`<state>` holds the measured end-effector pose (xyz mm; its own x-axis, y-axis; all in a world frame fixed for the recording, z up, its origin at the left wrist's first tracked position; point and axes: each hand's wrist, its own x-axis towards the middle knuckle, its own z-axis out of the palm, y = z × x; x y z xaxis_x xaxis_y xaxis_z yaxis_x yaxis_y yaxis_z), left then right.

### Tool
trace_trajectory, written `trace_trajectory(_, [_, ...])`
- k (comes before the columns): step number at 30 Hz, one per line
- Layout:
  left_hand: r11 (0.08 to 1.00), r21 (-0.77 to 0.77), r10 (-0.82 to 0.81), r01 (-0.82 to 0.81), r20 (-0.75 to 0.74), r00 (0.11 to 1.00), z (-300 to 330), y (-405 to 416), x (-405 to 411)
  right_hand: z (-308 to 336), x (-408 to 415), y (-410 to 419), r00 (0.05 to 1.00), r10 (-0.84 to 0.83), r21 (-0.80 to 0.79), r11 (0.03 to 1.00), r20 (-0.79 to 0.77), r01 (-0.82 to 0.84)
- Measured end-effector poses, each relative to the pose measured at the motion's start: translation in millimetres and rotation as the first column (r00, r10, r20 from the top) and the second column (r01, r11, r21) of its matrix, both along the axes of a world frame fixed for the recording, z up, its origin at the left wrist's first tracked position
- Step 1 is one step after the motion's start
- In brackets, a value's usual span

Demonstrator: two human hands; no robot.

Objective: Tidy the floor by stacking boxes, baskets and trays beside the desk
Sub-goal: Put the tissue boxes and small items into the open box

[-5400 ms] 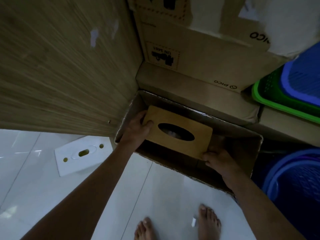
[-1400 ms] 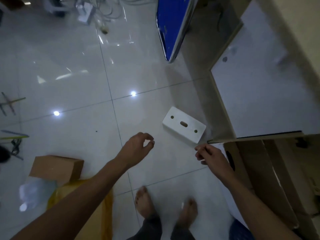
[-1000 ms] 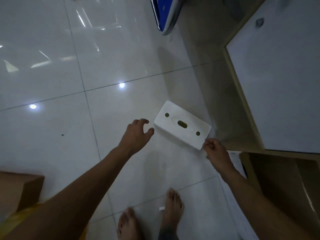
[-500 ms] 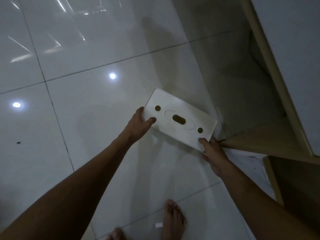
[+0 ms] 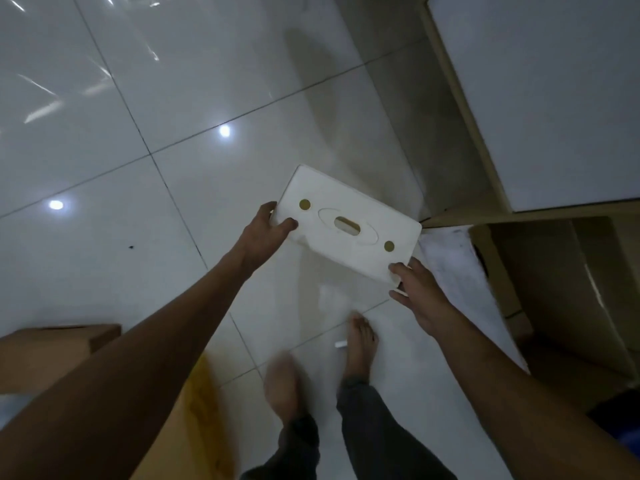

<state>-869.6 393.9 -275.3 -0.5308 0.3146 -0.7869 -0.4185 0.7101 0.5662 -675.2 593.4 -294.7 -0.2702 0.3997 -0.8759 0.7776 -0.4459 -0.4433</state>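
A white rectangular box (image 5: 349,209), with an oval slot and two round holes in its top, is held above the glossy tiled floor. My left hand (image 5: 265,232) grips its left short end, thumb on top. My right hand (image 5: 417,289) grips its lower right corner, thumb on the top face. The box tilts a little, its right end lower. An open cardboard box (image 5: 561,292) stands at the right beside the desk (image 5: 540,98).
A brown cardboard box (image 5: 48,355) lies at the lower left, with a yellow item (image 5: 197,420) beside it. A white sheet (image 5: 457,271) lies on the floor against the open box. My bare feet stand below the held box. Bare tiles stretch to the upper left.
Both hands reached the white box on the floor, took hold of its two ends and lifted it. My feet have stepped back.
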Motion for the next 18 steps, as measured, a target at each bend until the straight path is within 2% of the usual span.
trace_trajectory(9, [0.991,0.116,-0.056,0.067,-0.093,0.994,116,-10,7,128,28,-27,0.987,-0.133,0.08,0.987,-0.093,0.14])
trace_trajectory(15, [0.95,0.162,-0.257,0.268,-0.088,0.962,195,22,3,196,57,-11,0.955,-0.249,0.099,0.959,-0.158,0.267])
trace_trajectory(18, [0.913,0.172,-0.37,0.37,-0.033,0.929,226,44,12,223,81,-1,0.937,-0.299,0.116,0.939,-0.182,0.323])
